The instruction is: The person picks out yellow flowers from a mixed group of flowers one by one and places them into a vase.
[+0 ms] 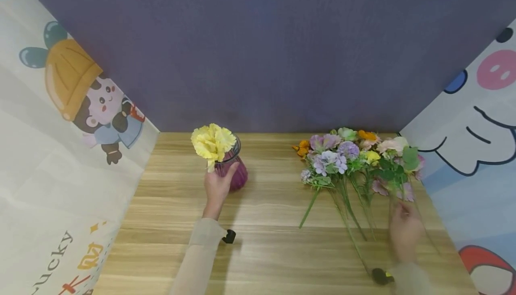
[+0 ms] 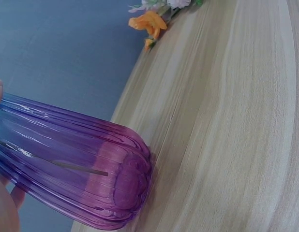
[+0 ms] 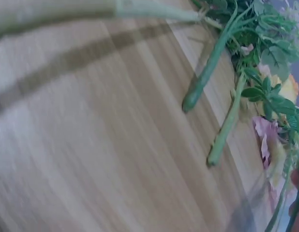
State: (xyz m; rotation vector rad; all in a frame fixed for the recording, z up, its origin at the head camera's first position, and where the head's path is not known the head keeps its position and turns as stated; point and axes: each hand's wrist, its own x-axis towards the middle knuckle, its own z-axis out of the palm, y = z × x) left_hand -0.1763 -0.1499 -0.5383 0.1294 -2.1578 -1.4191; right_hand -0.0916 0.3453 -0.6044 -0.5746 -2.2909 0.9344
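Observation:
My left hand (image 1: 217,188) grips a ribbed glass vase (image 1: 238,176) near its neck. In the left wrist view the vase (image 2: 91,159) shades from blue to purple and pink, and a thin stem (image 2: 77,167) runs down inside it. A yellow flower (image 1: 212,143) leans over the vase's rim. At the right side of the table my right hand (image 1: 405,228), blurred, pinches a green flower stem just below a leafy bloom. Only its fingertips (image 3: 298,188) show at the edge of the right wrist view, against green stems.
A pile of artificial flowers (image 1: 346,156), purple, white, orange and yellow, lies at the back right with stems (image 1: 346,205) toward the front. The wooden table (image 1: 274,245) meets a dark back wall (image 1: 258,53) and cartoon-printed side panels (image 1: 483,160).

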